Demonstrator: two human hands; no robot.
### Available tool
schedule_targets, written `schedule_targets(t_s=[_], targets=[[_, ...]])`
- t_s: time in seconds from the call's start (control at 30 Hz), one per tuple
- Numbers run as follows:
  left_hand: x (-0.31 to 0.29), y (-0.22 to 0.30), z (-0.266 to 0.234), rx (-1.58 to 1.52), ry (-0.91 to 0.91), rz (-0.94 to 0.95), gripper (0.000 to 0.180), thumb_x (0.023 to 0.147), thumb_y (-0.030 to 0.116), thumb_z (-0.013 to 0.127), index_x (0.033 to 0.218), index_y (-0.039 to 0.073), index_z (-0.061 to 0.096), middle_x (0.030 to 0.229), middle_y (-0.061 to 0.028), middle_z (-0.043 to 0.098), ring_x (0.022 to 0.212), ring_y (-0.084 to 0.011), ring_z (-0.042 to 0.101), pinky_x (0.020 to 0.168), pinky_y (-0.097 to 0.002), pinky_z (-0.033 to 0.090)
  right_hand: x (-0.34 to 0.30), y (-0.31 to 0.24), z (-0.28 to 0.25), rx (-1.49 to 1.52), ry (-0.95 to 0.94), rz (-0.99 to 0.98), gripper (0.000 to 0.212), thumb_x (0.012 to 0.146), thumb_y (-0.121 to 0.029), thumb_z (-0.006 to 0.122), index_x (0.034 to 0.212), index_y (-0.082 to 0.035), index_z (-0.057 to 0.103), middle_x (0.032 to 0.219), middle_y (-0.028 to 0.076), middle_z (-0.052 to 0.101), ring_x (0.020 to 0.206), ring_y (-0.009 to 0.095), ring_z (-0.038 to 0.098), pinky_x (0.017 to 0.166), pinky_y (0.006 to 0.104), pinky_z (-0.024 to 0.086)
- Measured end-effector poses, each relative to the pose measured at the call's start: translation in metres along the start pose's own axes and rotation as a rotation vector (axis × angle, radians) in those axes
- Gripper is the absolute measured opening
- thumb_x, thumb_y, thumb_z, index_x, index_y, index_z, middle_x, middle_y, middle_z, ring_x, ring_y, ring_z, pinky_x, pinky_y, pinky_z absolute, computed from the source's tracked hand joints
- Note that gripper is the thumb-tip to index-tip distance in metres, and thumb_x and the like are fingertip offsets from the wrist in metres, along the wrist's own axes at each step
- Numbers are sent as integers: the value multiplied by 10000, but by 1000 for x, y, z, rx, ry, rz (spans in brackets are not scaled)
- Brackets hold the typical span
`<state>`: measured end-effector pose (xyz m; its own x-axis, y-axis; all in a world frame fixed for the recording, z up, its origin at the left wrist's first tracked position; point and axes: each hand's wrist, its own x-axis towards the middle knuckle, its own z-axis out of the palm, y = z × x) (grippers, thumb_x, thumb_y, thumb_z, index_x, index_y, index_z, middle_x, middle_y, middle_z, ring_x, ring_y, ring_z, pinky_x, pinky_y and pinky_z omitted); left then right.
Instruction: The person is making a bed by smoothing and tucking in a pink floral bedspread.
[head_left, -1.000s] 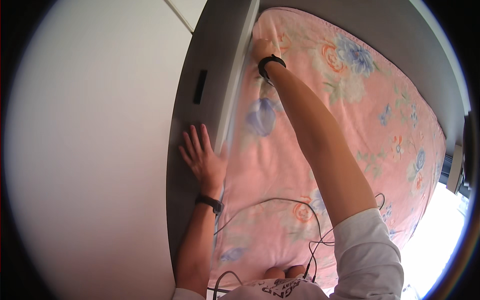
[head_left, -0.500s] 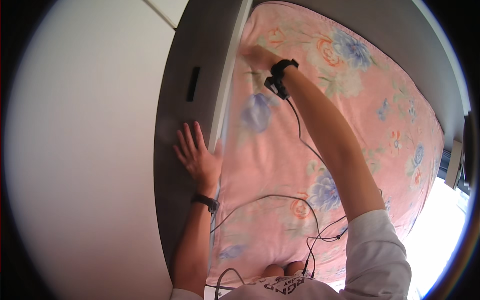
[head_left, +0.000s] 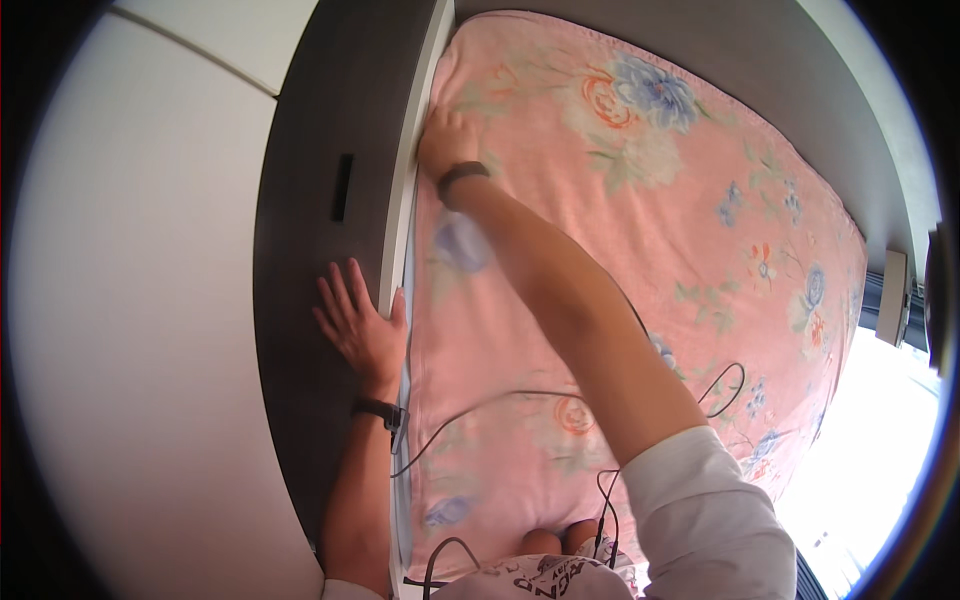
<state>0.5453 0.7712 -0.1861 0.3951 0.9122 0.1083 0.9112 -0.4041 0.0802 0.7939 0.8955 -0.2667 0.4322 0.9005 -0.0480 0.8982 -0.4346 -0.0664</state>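
Note:
A pink floral bedsheet point(head_left: 560, 290) covers the mattress. My left hand point(head_left: 365, 330) rests on the dark headboard-like panel point(head_left: 300, 260) along the left side, its fingers spread and holding nothing. At the far left edge of the sheet, my right hand point(head_left: 448, 145) presses down beside the pale rim point(head_left: 407, 165) of that panel. Its fingertips are hidden, so I cannot make out whether they grip the cloth. Shallow wrinkles run over the sheet near my right forearm.
Thin black cables point(head_left: 500, 394) lie across the sheet. A white wall-like surface point(head_left: 150, 320) stands left of the panel. A grey surface point(head_left: 760, 60) borders the far side. Bright light enters at right, beside a pale box-shaped object point(head_left: 893, 297).
My right hand has moved nearer to me along the sheet's left edge, against the panel's rim. My left hand stays spread on the panel. The whole view has shifted slightly.

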Motion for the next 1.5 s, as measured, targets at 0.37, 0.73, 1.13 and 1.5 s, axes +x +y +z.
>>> schedule_targets(t_s=[0.37, 0.73, 1.13, 1.5], targets=[[1, 1, -4, 12, -33, 2, 773, 861, 416, 687, 1509, 141, 367, 1560, -150, 342, 1452, -367, 292, 1145, -593, 239, -57, -17, -17, 407, 115, 87, 359, 823, -175, 632, 1122, -4, 532, 1114, 176, 590, 1091, 342, 592, 861, 474, 504], [0, -9, -2, 12, -9, -3, 770, 866, 432, 677, 1511, 151, 366, 1568, -143, 332, 1457, -358, 287, 1142, -595, 242, -53, 1, -25, 845, 111, 213, 228, 847, -148, 616, 1014, 3, 655, 900, 199, 682, 831, 354, 690, 748, 413, 561], [0, -12, -2, 9, -3, -8, 782, 848, 402, 689, 1514, 154, 363, 1570, -140, 331, 1459, -351, 289, 1148, -581, 241, -65, 17, -24, 1080, -131, -107, 290, 881, -114, 563, 1142, -21, 649, 1009, 145, 686, 729, 250, 645, 654, 366, 531], [0, 0, 2, 6, 2, -15, 789, 835, 403, 702, 1511, 163, 372, 1561, -131, 349, 1452, -342, 307, 1145, -571, 254, -85, -27, 1, 171, 0, -84, 320, 893, -183, 540, 1152, -27, 645, 1153, 141, 538, 1010, 300, 597, 725, 430, 547]])
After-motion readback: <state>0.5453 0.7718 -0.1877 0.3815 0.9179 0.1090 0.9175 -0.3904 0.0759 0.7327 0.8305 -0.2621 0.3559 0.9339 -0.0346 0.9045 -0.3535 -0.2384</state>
